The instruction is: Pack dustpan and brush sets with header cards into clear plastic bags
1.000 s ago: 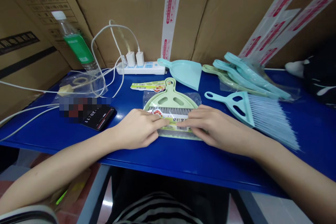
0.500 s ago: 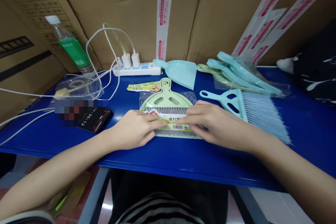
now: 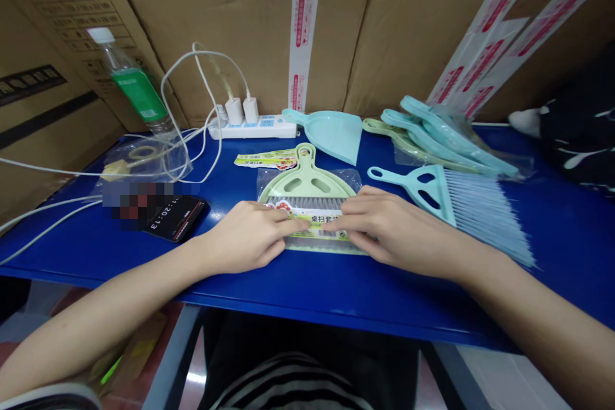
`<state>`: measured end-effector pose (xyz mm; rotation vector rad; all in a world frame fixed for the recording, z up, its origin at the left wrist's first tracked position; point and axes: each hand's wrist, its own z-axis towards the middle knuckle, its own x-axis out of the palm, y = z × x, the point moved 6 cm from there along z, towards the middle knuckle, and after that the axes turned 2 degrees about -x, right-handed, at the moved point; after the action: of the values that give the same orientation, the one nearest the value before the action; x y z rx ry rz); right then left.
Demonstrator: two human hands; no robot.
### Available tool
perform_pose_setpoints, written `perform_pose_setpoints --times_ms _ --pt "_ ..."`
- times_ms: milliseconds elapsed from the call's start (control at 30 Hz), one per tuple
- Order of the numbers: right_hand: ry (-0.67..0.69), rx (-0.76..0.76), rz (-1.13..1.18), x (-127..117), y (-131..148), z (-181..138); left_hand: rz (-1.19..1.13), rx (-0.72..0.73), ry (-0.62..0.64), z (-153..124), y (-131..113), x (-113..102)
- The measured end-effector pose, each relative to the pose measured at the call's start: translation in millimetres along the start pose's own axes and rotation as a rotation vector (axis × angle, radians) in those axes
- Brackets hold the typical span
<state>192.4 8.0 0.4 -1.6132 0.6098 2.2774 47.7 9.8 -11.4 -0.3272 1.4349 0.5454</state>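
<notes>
A green dustpan and brush set [image 3: 311,183] lies in front of me in a clear plastic wrapper, handles pointing away. Across its grey bristles runs a printed card label [image 3: 325,220]. My left hand [image 3: 250,234] rests on the left part of the label, its index finger stretched out over it. From the right, my right hand [image 3: 391,225] lays its extended index finger on the label, close to the other fingertip. Neither hand grips anything; their remaining fingers are partly bent and partly hidden. Behind the set lies a second card label [image 3: 264,158].
A blue brush [image 3: 432,192] lies to the right, and a blue dustpan [image 3: 331,131] behind. Several wrapped dustpans [image 3: 442,134] are stacked at the back right. A power strip [image 3: 259,127] with cables, a bottle [image 3: 139,95] and a phone [image 3: 175,218] occupy the left.
Both hands stay on the label in nearly the same pose. The whole view has shifted very slightly, and the phone's clock has advanced one second.
</notes>
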Motion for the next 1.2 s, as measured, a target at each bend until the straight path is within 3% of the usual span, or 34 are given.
perform_pose_setpoints --times_ms 267,1200 --pt "0.018 0.033 -0.008 -3.9 -7.1 -2.0 -0.001 -0.034 0.064 1.1 1.6 2.4" --pt "0.067 0.094 -0.031 -5.0 -8.7 -2.5 0.005 -0.02 0.039 0.7 0.8 0.7"
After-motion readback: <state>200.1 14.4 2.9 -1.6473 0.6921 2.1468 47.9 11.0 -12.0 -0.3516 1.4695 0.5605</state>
